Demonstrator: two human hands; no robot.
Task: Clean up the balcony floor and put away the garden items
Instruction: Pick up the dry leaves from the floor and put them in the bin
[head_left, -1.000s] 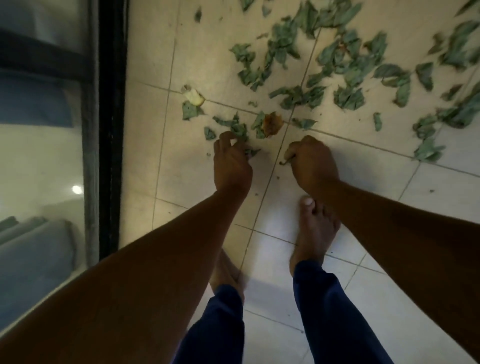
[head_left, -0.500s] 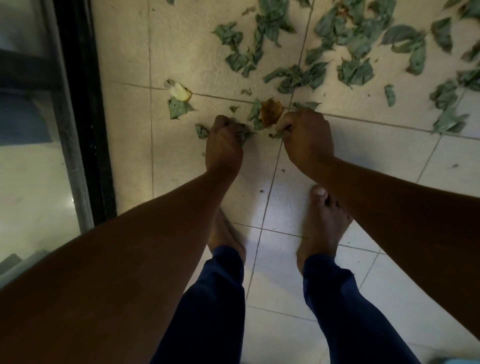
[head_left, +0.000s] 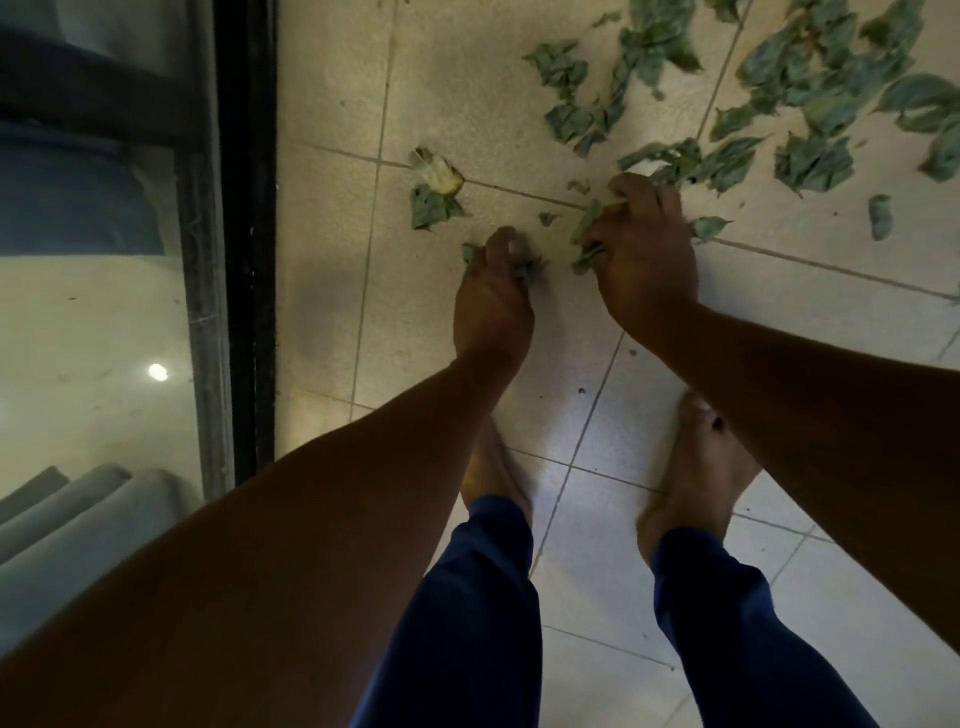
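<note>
— What step are you on now?

— I am gathering the torn green leaves (head_left: 810, 104) from the tiled floor (head_left: 332, 291). My left hand (head_left: 493, 306) has its fingers curled around a small bunch of leaf pieces (head_left: 527, 270). My right hand (head_left: 647, 260), just beside it, pinches some more leaves (head_left: 587, 228) against the floor.

— Where are the other leaves?

— Most lie beyond my right hand, spread over the tiles. One yellowish leaf (head_left: 441, 171) with a green piece (head_left: 431, 208) lies beyond my left hand, toward the black door frame (head_left: 249, 208).

— And the next move?

— I think I must reach farther past my right hand and sweep the big scatter together, without dropping what I already hold. Both fists look rather full.
</note>
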